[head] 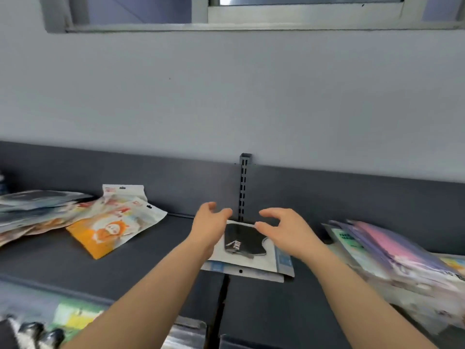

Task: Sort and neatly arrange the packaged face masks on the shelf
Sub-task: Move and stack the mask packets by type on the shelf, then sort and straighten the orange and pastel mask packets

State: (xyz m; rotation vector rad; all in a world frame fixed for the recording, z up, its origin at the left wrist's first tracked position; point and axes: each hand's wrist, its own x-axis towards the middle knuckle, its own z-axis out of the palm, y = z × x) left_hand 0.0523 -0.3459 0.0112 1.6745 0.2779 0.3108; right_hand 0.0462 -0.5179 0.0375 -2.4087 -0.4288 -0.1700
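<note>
A white packet showing a black mask point(245, 244) lies flat on a small stack in the middle of the dark grey shelf point(151, 263). My left hand point(208, 226) hovers over the packet's left edge and my right hand point(284, 230) over its right edge; both have loosely spread fingers and hold nothing. To the left, orange and white mask packets point(113, 225) lie fanned out beside a flatter pile point(32, 210). At the right, pink and purple packets point(392, 250) lean in an overlapping row.
A slotted metal upright point(243, 187) rises from the shelf's back panel just behind the black-mask packet. A lower shelf with more packaged goods point(73, 318) shows at the bottom left. A grey wall and a window frame are above.
</note>
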